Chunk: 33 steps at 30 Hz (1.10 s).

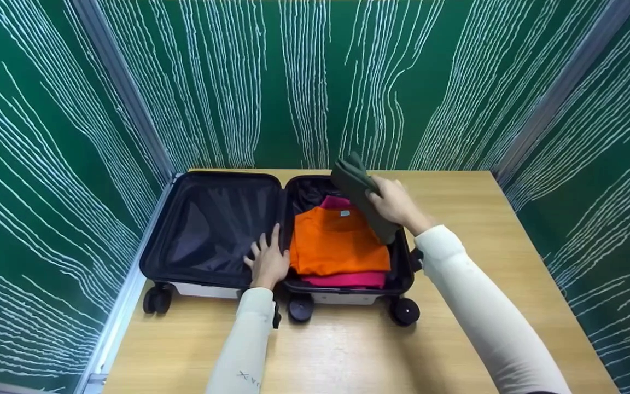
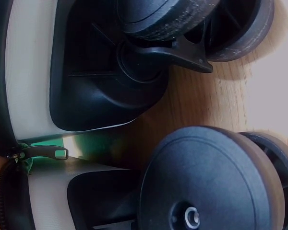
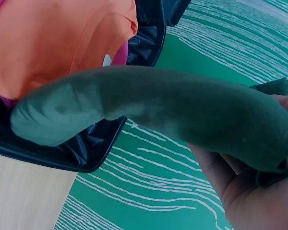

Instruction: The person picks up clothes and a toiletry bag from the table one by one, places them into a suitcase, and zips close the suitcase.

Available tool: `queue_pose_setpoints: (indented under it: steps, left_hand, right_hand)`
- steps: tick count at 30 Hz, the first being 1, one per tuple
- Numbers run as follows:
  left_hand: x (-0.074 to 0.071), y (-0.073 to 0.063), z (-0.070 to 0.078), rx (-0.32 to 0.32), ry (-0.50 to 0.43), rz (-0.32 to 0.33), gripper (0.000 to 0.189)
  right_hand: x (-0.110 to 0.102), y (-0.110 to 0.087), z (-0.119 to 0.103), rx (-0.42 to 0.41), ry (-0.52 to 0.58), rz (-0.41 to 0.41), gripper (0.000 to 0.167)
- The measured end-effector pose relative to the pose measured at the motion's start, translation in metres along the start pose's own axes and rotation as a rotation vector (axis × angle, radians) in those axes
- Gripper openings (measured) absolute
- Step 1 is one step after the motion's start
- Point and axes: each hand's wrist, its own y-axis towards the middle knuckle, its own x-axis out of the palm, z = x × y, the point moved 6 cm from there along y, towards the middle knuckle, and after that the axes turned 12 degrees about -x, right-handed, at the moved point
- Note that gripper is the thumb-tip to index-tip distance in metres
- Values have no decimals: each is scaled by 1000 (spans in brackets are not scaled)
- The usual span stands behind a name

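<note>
An open suitcase [image 1: 200, 224] lies flat with its two dark-lined halves side by side. In its right half a folded orange T-shirt [image 1: 337, 243] rests on a bright pink garment [image 1: 345, 279]. My right hand [image 1: 393, 201] grips a folded dark green garment [image 1: 354, 183] above the right side of that half; the cloth's long roll bends over the suitcase edge in the right wrist view. With fingers spread, my left hand [image 1: 270, 262] rests on the inner edge between the halves, near the hinge. A zipper pull [image 2: 45, 152] shows beside it in the left wrist view.
The suitcase wheels [image 1: 300, 308] stick out toward me along its near side. It lies on a pale wooden table [image 1: 468, 262], which extends to the right and in front. Green walls [image 1: 304, 82] with white wavy lines enclose the back and both sides.
</note>
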Motion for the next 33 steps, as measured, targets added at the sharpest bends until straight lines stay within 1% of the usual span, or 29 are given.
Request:
queue_pose_setpoints:
  steps: [3, 8, 12, 15, 18, 22, 26, 33]
  left_hand:
    - [0, -1, 0, 1, -1, 0, 72]
    - [-1, -1, 1, 4, -5, -2, 72]
    - [-1, -1, 0, 4, 1, 1, 72]
    - [-1, -2, 0, 8, -1, 6, 72]
    - [-2, -2, 0, 8, 2, 3, 72]
    - [-2, -2, 1, 1, -4, -3, 72]
    - [-2, -3, 1, 0, -11, -8, 72]
    - [-3, -3, 1, -3, -10, -6, 72]
  right_hand:
    - [6, -1, -5, -25, -12, 8, 10]
    - [18, -4, -11, -60, -38, 15, 9]
    - [32, -9, -13, -41, -64, -11, 12]
    - [42, -13, -14, -7, -77, -41, 14]
    - [53, -17, -15, 16, -74, -57, 12]
    - [68, -21, -17, 21, -74, -73, 12]
    - [83, -24, -17, 26, -67, -98, 16]
    - [102, -29, -18, 16, -54, -131, 14]
